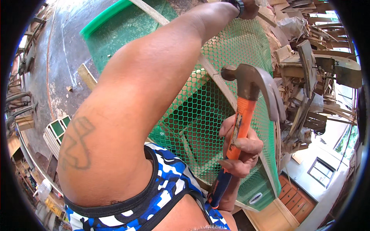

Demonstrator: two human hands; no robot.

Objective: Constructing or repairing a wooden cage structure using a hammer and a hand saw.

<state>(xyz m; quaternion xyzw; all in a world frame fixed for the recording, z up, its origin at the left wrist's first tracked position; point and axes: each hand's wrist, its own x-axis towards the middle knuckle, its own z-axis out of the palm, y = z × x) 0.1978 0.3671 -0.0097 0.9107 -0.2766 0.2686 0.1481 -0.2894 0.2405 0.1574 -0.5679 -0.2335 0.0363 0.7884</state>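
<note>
My left arm reaches up across the view to my left hand [249,9], small at the top edge with a dark watch at the wrist. Its fingers look curled near a wooden strip, though what they grip is unclear. My right hand [243,154] is closed round the orange-and-dark handle of a claw hammer [242,115], held head up in the lower right. Behind both lies green plastic mesh [181,115] over a frame of wooden strips [216,79], with dark openings and more framing showing through.
A green roll [104,17] lies along the mesh's upper left on a dark floor [63,46]. Small green-panelled frames [58,129] sit at the left. Piles of wood offcuts [304,77] crowd the right, above a pale wooden board [277,215] and a brown panelled door [296,200].
</note>
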